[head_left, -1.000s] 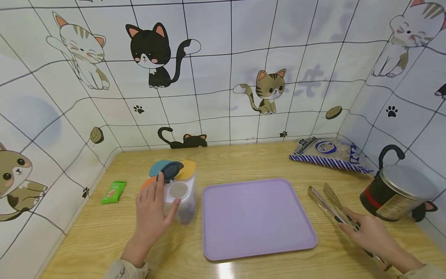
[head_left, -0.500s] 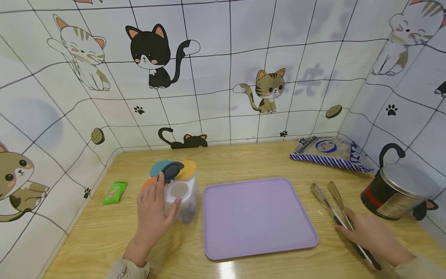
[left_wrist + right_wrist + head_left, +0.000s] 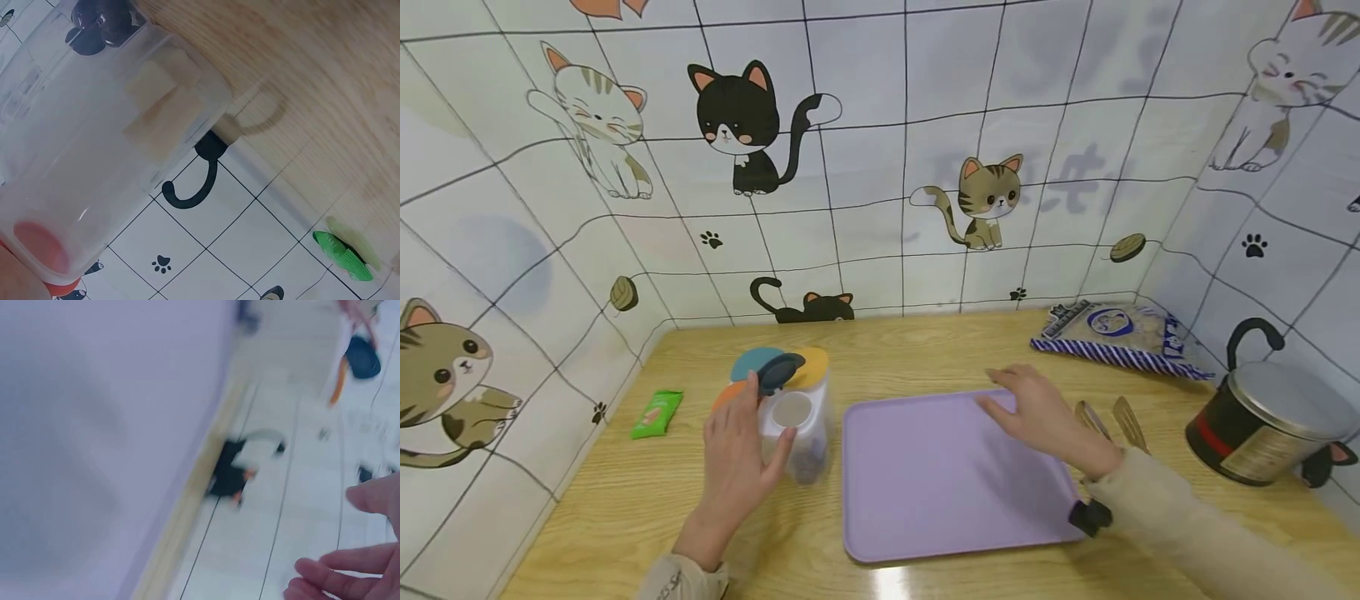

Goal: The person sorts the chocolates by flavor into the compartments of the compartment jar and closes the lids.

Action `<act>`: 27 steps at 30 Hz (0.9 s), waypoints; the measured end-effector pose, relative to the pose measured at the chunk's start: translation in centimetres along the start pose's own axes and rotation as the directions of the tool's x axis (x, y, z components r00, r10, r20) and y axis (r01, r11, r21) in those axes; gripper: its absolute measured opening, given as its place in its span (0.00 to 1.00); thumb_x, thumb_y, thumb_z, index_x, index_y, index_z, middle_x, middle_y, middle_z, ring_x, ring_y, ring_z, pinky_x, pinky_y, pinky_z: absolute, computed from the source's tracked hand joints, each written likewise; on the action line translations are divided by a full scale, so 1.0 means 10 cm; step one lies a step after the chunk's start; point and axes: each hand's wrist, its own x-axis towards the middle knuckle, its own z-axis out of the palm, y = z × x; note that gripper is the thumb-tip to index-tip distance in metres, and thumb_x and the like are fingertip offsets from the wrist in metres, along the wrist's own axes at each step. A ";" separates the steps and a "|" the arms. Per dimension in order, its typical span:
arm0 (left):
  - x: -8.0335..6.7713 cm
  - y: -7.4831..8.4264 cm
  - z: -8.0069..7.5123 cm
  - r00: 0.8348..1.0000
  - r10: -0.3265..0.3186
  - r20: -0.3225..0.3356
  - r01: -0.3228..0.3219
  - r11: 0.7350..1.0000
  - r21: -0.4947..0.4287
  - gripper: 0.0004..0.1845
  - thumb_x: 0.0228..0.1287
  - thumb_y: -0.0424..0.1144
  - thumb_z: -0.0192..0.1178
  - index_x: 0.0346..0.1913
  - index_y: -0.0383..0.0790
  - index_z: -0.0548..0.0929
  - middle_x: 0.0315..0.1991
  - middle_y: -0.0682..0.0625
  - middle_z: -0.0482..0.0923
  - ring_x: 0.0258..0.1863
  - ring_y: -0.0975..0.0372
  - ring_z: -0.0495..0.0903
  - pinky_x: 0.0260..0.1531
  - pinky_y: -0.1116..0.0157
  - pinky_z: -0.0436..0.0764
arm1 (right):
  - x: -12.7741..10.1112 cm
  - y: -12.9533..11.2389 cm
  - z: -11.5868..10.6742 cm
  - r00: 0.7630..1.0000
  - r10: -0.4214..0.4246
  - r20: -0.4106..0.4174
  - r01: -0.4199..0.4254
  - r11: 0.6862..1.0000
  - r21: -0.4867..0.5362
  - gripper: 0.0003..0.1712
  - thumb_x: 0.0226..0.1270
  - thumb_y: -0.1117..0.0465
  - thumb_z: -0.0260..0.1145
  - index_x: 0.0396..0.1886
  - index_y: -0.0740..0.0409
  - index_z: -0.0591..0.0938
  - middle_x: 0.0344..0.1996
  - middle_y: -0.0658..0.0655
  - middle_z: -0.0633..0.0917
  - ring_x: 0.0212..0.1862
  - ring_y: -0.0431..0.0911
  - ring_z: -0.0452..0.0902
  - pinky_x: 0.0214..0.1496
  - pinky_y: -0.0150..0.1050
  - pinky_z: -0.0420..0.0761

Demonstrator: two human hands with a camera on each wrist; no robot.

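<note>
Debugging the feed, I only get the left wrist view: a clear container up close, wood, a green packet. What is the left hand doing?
Observer: The left hand grips the side of the clear container, which stands upright on the wooden table.
Operator: Anything on top of the container?
Observer: Round flip lids in blue, yellow and orange, with a dark one raised.
Operator: Where is the right hand?
Observer: The right hand is over the far right corner of the purple tray, fingers relaxed, holding nothing.
Operator: Any tools nearby?
Observer: Metal tongs lie on the table just right of the tray.
</note>
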 end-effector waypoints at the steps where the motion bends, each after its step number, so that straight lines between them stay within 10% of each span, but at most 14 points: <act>1: 0.01 0.00 0.01 1.000 0.002 0.004 -0.002 1.000 -0.001 0.42 0.63 0.65 0.33 0.68 0.34 0.53 0.47 0.40 0.72 0.43 0.45 0.68 0.43 0.50 0.60 | 0.14 -0.16 0.06 0.999 -0.031 0.022 0.029 0.995 0.094 0.29 0.58 0.51 0.62 0.54 0.67 0.74 0.44 0.63 0.81 0.47 0.56 0.76 0.47 0.50 0.75; 6: 0.03 0.04 0.07 1.000 0.024 0.008 -0.024 1.000 -0.018 0.41 0.64 0.64 0.34 0.68 0.33 0.53 0.47 0.40 0.72 0.45 0.45 0.69 0.43 0.49 0.60 | 0.66 -0.86 0.34 0.975 -0.196 0.101 0.136 0.896 0.423 0.34 0.66 0.50 0.54 0.67 0.59 0.58 0.60 0.58 0.71 0.63 0.52 0.65 0.63 0.52 0.64; 11: -0.04 0.09 0.11 1.000 0.019 0.009 -0.019 1.000 -0.024 0.42 0.64 0.63 0.35 0.68 0.32 0.53 0.47 0.38 0.72 0.45 0.45 0.69 0.42 0.49 0.61 | 0.85 -1.26 0.52 0.914 -0.401 0.058 0.315 0.794 0.520 0.33 0.67 0.54 0.53 0.69 0.56 0.56 0.66 0.58 0.64 0.68 0.50 0.58 0.67 0.48 0.59; 18: -0.11 0.06 0.06 1.000 -0.012 0.010 0.012 1.000 -0.006 0.42 0.64 0.64 0.33 0.68 0.32 0.52 0.48 0.37 0.72 0.44 0.44 0.69 0.42 0.49 0.61 | 0.85 -1.43 0.59 0.881 -0.463 0.099 0.341 0.765 0.547 0.32 0.67 0.53 0.52 0.69 0.54 0.57 0.68 0.53 0.60 0.70 0.46 0.54 0.67 0.45 0.60; 27: 0.00 0.03 0.02 0.997 0.013 -0.072 -0.020 0.995 -0.098 0.35 0.65 0.59 0.39 0.60 0.31 0.64 0.45 0.39 0.74 0.42 0.48 0.69 0.41 0.52 0.60 | 0.86 -1.43 0.58 0.877 -0.480 -0.040 0.413 0.707 0.575 0.24 0.69 0.60 0.49 0.63 0.60 0.66 0.61 0.58 0.72 0.60 0.47 0.71 0.61 0.39 0.69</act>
